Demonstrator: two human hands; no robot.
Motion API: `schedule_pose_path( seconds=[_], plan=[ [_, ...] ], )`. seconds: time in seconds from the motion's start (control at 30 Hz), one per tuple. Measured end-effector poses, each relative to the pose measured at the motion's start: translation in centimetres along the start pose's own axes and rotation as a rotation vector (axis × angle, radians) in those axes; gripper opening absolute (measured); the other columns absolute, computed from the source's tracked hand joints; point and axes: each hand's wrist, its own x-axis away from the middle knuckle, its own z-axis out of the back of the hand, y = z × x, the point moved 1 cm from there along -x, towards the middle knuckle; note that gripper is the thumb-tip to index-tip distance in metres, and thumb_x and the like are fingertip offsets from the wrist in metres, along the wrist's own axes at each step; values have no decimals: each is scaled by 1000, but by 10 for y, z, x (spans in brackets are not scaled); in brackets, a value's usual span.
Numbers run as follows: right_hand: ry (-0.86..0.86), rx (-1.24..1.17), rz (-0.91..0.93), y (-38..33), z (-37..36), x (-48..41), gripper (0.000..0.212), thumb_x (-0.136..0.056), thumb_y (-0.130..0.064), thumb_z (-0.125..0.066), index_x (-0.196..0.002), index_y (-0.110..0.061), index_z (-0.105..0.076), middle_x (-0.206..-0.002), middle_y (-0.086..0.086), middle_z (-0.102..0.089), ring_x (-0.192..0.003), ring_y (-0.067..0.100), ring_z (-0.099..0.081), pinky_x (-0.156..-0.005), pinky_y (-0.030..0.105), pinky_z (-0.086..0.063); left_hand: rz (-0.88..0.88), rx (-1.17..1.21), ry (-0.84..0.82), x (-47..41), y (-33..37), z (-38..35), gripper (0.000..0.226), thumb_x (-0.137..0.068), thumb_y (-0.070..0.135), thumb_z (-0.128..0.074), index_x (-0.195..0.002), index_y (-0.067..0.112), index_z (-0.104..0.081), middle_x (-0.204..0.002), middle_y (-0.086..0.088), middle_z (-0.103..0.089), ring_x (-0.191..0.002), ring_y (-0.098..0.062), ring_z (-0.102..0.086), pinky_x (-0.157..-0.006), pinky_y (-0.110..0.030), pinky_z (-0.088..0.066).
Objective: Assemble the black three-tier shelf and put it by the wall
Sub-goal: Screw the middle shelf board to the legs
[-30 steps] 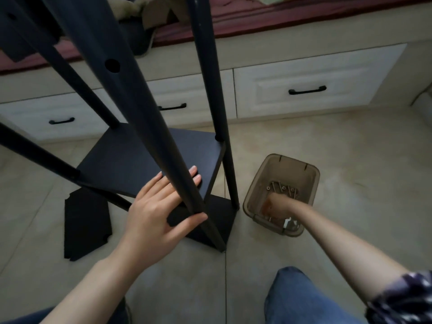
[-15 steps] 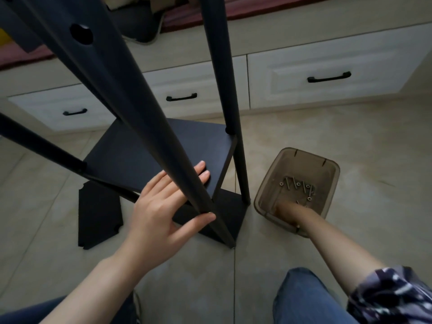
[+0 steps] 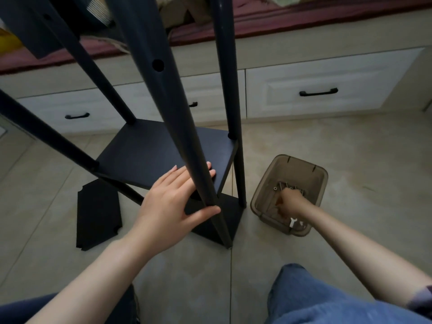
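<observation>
The black shelf frame (image 3: 163, 148) stands on the floor with two boards fitted low down and four long black legs rising toward me. My left hand (image 3: 173, 202) steadies the nearest leg (image 3: 187, 146), which lies between my thumb and my straight fingers; the fingertips touch the upper board. A loose black shelf board (image 3: 98, 213) lies flat on the tiles to the left. My right hand (image 3: 289, 201) reaches into a brown translucent bin (image 3: 318, 181) among the screws (image 3: 281, 185). Its fingers bend downward and hide whatever they may hold.
White drawers with black handles (image 3: 318, 92) run along the back under a platform with red bedding (image 3: 280, 15). A small white wrench (image 3: 292, 222) lies in the bin's near corner. My knees in blue jeans (image 3: 327, 300) fill the bottom edge.
My view has dropped and shifted. My right hand has moved further into the bin toward the screws. My left hand keeps its place on the leg.
</observation>
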Motion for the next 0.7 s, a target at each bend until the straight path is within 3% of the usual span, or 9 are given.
schedule_pose_path(
  seconds=[0.13, 0.3, 0.4, 0.47, 0.57, 0.7],
  plan=[
    [-13, -158, 108, -17, 31, 43, 22, -98, -11, -55, -91, 3, -69, -82, 14, -75, -76, 29, -74, -73, 42, -61, 1, -20, -49, -2, 2, 6, 75, -87, 75, -44, -147, 32, -48, -154, 15, -42, -145, 0, -22, -119, -32, -18],
    [-172, -520, 235, -65, 61, 111, 18, -102, -18, -53, -96, -3, -62, -84, 7, -77, -80, 19, -76, -66, 28, -60, 19, 5, -120, -4, 8, 13, 82, -80, 77, -34, -151, 37, -40, -159, 18, -32, -144, 3, -9, -116, -23, -2],
    [-287, -607, 225, -93, 69, 139, 19, -104, -20, -48, -97, -5, -57, -92, 7, -78, -84, 17, -75, -61, 21, -56, 32, -2, -152, -6, 9, 14, 73, -87, 67, -52, -153, 38, -38, -161, 17, -32, -152, -7, -18, -116, -27, -5],
    [-328, -636, 222, -108, 70, 150, 19, -105, -22, -46, -97, -8, -57, -97, 6, -77, -88, 17, -75, -65, 24, -59, 46, -1, -172, -7, 10, 15, 70, -89, 60, -61, -152, 39, -39, -160, 16, -34, -152, -13, -24, -120, -32, -11],
    [-322, -680, 209, -124, 64, 152, 23, -106, -21, -44, -110, -4, -57, -105, 6, -75, -93, 22, -74, -75, 32, -61, 57, 18, -213, -11, 11, 15, 64, -90, 56, -65, -148, 38, -46, -159, 14, -37, -149, -17, -30, -122, -43, -16],
    [-308, -818, 132, -135, 50, 144, 27, -105, -21, -44, -128, -8, -53, -119, 7, -67, -94, 29, -73, -68, 32, -59, 65, 69, -226, -15, 8, 16, 55, -89, 53, -68, -140, 39, -55, -154, 12, -40, -137, -18, -44, -122, -48, -16]
  ],
)
